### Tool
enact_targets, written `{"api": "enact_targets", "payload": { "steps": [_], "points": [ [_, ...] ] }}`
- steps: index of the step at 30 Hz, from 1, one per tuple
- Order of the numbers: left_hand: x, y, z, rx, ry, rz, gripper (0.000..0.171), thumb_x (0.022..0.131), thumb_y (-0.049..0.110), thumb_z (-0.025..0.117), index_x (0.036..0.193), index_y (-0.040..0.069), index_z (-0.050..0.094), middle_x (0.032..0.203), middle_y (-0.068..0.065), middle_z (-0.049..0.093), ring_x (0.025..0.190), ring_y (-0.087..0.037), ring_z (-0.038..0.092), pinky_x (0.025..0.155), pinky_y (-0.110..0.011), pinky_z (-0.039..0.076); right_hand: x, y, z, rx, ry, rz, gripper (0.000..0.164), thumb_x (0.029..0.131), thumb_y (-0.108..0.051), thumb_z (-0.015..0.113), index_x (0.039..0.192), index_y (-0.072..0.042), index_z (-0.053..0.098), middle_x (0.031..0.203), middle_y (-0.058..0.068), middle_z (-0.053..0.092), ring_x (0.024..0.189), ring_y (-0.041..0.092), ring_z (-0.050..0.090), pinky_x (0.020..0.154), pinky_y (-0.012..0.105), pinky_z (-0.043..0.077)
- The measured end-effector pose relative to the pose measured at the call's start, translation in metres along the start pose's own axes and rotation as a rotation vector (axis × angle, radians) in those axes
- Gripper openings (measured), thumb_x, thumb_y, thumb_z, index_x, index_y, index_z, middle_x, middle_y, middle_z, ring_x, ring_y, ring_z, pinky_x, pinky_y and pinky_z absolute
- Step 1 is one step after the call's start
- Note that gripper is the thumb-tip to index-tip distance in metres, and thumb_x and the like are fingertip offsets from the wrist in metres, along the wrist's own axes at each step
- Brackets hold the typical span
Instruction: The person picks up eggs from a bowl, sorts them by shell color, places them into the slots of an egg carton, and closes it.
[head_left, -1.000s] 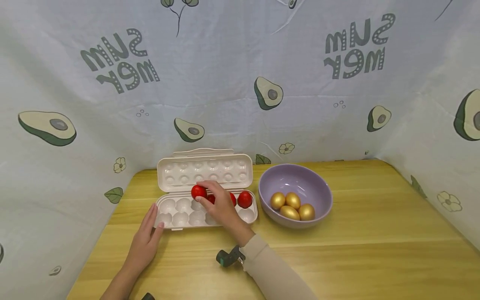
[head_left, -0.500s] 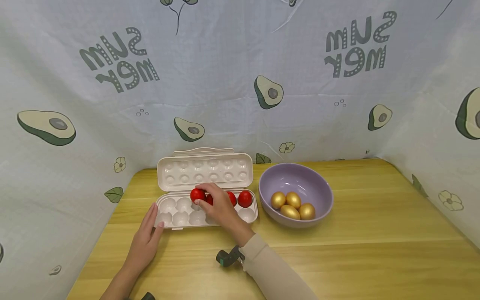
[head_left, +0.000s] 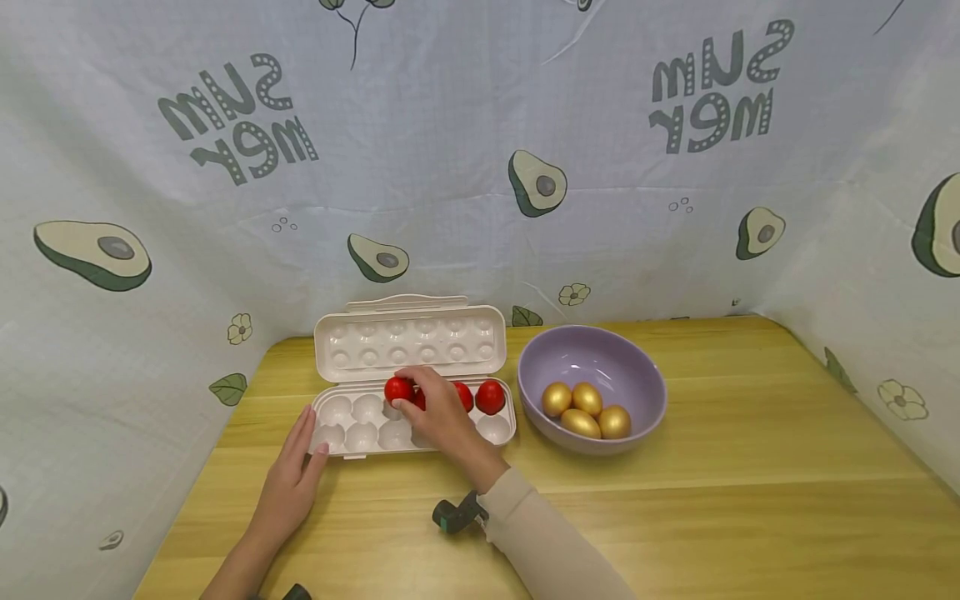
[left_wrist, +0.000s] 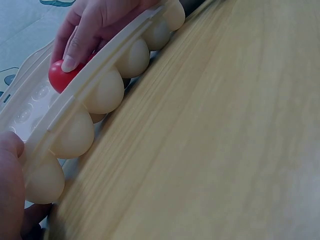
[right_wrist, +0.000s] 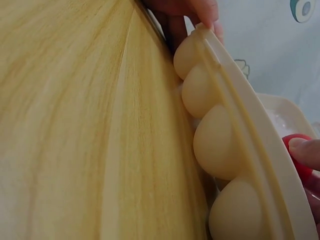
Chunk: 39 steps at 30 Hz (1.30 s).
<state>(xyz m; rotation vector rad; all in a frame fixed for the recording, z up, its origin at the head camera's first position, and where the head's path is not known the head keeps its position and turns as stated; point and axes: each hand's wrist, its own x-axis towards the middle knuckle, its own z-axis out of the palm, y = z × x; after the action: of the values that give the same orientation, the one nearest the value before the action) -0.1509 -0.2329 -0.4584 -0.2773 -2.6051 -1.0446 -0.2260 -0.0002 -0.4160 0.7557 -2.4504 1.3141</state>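
An open cream plastic egg carton (head_left: 362, 438) lies on the table, its lid (head_left: 408, 342) tipped back towards the curtain. My right hand (head_left: 442, 417) pinches a red egg (head_left: 397, 389) between thumb and fingers, over the back row of cups. In the left wrist view, that red egg (left_wrist: 59, 77) shows above the carton's front rim. More red eggs (head_left: 491, 397) sit in the back row to its right, partly covered by my hand. My left hand (head_left: 288, 483) grips the carton's left end, thumb (left_wrist: 10, 145) at the rim and fingers along the side.
A purple bowl (head_left: 637, 387) with several gold eggs (head_left: 581, 423) stands just right of the carton. The wooden table (head_left: 735, 467) ends at a patterned curtain (head_left: 450, 208) behind and at both sides. A dark wrist camera mount (head_left: 453, 517) sticks out by the right cuff.
My right hand has lowered the red egg slightly towards the back row, then shifted it a touch to the right. The left hand, the carton and the bowl stay in place.
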Motion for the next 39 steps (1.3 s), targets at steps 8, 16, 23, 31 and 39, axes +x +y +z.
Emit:
{"api": "enact_targets", "payload": {
  "steps": [8,16,23,31,39],
  "points": [
    [0.0002,0.0012,-0.0004,-0.002,-0.007,-0.005,0.056,0.097,0.027,0.041,0.143,0.004,0.020,0.149,-0.011,0.018,0.135,-0.027,0.017,0.106,-0.012,0.008,0.0001,-0.0005,0.0003,-0.060,-0.017,-0.008,0.035,0.080,-0.013,0.068,0.113,-0.013,0.056,0.112,-0.002,0.056,0.103,0.011,0.051,0.094,0.025,0.041],
    [0.0005,0.0010,-0.0004,-0.007,-0.002,0.000,0.056,0.096,0.026,0.042,0.143,0.004,0.020,0.149,-0.010,0.018,0.135,-0.027,0.017,0.105,-0.011,0.008,0.0019,0.0027,0.0035,-0.113,-0.026,-0.065,0.031,0.080,-0.014,0.068,0.108,-0.012,0.056,0.103,-0.003,0.058,0.101,0.011,0.052,0.108,0.036,0.023],
    [0.0009,0.0002,0.0000,-0.006,-0.005,-0.004,0.056,0.096,0.026,0.042,0.143,0.005,0.019,0.149,-0.010,0.018,0.135,-0.026,0.017,0.105,-0.011,0.009,0.0006,0.0034,0.0039,-0.173,-0.049,-0.062,0.040,0.081,-0.017,0.068,0.119,-0.012,0.055,0.111,-0.003,0.059,0.108,0.012,0.050,0.108,0.038,0.020],
    [0.0005,-0.0007,0.0008,-0.004,-0.008,-0.007,0.056,0.097,0.026,0.041,0.143,0.005,0.020,0.149,-0.010,0.017,0.135,-0.026,0.017,0.105,-0.011,0.008,-0.0005,0.0046,0.0059,-0.243,-0.056,-0.079,0.034,0.082,-0.018,0.067,0.115,-0.011,0.059,0.107,-0.002,0.060,0.106,0.014,0.050,0.109,0.042,0.018],
    [0.0009,-0.0009,0.0008,-0.013,-0.003,-0.001,0.055,0.096,0.025,0.042,0.143,0.004,0.020,0.149,-0.011,0.018,0.135,-0.026,0.017,0.104,-0.010,0.008,-0.0007,0.0030,0.0066,-0.296,-0.018,-0.103,0.033,0.080,-0.017,0.069,0.111,-0.011,0.060,0.106,-0.001,0.062,0.105,0.015,0.051,0.108,0.045,0.020]
  ]
}}
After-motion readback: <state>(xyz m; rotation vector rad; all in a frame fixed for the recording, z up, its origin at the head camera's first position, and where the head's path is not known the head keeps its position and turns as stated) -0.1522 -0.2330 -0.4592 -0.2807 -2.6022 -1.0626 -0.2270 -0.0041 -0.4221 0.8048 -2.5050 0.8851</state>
